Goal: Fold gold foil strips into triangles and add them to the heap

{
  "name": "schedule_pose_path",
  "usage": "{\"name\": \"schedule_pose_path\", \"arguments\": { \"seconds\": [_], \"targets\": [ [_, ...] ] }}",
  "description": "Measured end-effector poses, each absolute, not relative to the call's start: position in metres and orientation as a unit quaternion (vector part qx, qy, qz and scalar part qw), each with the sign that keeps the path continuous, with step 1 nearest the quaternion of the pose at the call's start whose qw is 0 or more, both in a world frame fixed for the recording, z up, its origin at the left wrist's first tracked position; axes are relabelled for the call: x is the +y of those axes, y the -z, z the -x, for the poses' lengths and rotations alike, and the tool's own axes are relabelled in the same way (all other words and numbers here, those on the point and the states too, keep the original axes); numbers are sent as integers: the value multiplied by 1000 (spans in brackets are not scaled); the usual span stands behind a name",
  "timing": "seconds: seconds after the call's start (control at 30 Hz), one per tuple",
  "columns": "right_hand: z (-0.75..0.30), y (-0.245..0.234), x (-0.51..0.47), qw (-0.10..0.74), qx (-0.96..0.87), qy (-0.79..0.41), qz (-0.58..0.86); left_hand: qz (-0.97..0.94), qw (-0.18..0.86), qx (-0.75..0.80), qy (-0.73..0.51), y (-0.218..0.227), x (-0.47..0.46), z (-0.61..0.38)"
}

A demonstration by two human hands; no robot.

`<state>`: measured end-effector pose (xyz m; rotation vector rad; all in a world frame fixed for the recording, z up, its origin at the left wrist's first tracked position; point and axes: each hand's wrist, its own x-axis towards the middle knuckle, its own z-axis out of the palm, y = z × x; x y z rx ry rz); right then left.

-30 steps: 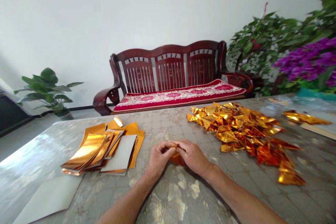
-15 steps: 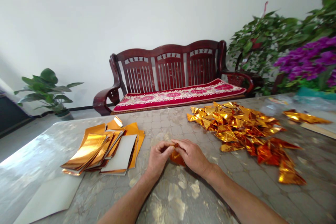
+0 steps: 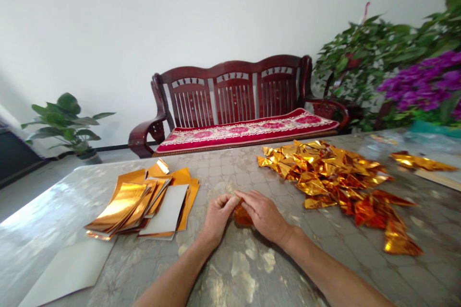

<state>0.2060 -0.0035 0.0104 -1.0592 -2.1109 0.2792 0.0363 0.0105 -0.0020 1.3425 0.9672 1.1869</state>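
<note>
The left hand (image 3: 217, 217) and right hand (image 3: 264, 213) meet at mid-bench, fingers curled and pinching a small gold foil piece (image 3: 242, 216) between them, low on the marbled bench (image 3: 248, 273). Flat gold sheets (image 3: 139, 204) lie near on the left and a heap of folded foil (image 3: 331, 177) near on the right. The surface at the near edge is bare. A wooden settee (image 3: 234, 100) stands by the white wall.

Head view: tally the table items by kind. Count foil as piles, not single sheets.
Hands: 2, left hand and right hand
Gold foil piece pinched between both hands: 1
Fanned stack of flat gold foil sheets: 1
Heap of folded gold foil pieces: 1
Stray gold foil strip, far right: 1
Loose white sheet: 1
Total: 7
</note>
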Motion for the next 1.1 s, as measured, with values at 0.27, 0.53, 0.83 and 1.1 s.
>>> {"name": "schedule_pose_path", "arguments": {
  "seconds": [0.27, 0.53, 0.83, 1.1],
  "targets": [
    [-205, -12, -6, 373, -835, -31, 404, -582, 499, 384, -515, 4, 10, -33],
    [-205, -13, -9, 393, -832, 74, 385, -667, 297, 421, -538, -8, 0, -31],
    [-210, -15, -8, 482, -785, 52, 385, -673, 267, 376, -578, -9, -5, -31],
    [-211, -19, -10, 471, -783, 84, 397, -614, 352, 369, -603, -1, -2, -35]
  ]
}}
